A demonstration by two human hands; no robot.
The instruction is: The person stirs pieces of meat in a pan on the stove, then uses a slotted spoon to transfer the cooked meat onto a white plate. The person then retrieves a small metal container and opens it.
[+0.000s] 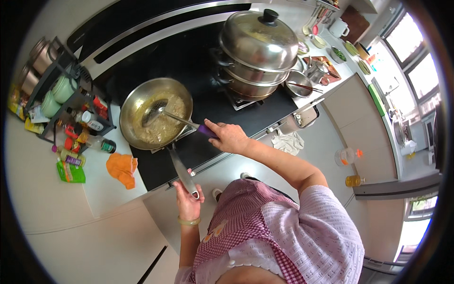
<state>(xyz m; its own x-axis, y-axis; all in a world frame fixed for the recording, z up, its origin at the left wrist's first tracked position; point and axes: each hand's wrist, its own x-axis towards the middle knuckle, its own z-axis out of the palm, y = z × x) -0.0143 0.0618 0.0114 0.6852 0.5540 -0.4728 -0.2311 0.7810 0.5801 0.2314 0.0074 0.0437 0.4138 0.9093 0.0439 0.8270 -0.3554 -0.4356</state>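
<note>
A steel wok with pale minced food in oil sits on the black cooktop. My left hand grips the end of the wok's long metal handle. My right hand holds the purple grip of a slotted metal ladle, whose bowl rests inside the wok on the food.
A stacked steel steamer pot with lid stands on the right burner. A spice rack with jars and bottles is at the left. An orange cloth lies by the cooktop. Bowls and cups crowd the far counter. Two bottles stand on the floor.
</note>
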